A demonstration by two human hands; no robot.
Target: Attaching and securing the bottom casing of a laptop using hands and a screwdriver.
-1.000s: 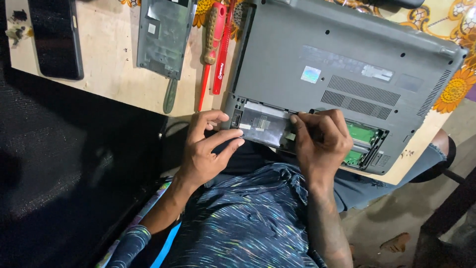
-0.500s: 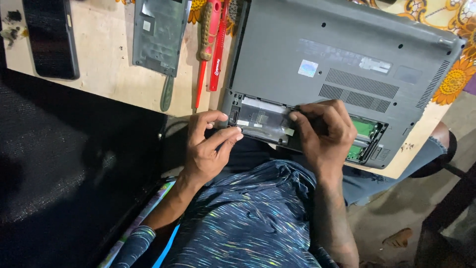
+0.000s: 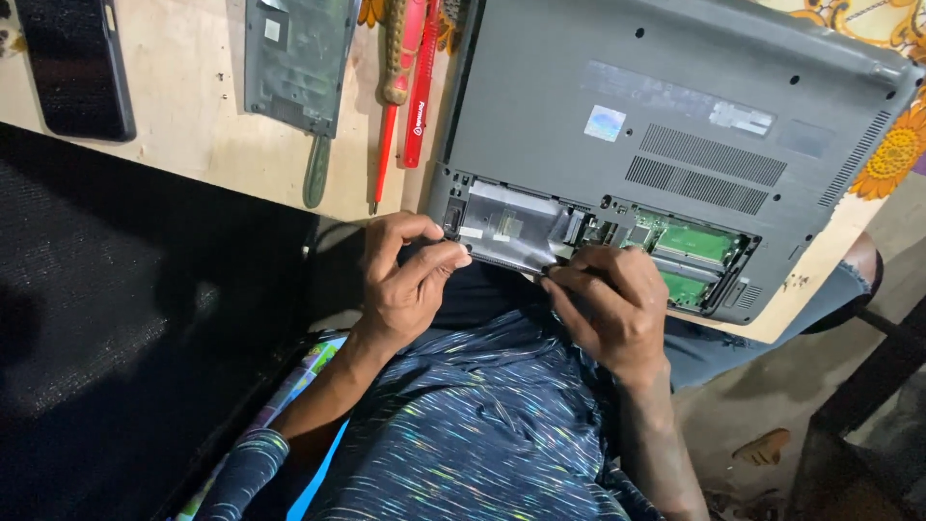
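Laptop (image 3: 666, 106) lies belly-up, open bay overhanging the table's (image 3: 183, 145) near edge for reach. Left hand (image 3: 405, 280) pinches the drive's (image 3: 511, 227) left corner; right hand (image 3: 608, 309), fingers curled, grips its right end. Screwdrivers (image 3: 405, 87) parked beside laptop.

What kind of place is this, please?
Probably a small repair bench: an upturned laptop with its bay open, screwdrivers and a removed cover panel on a wooden table.
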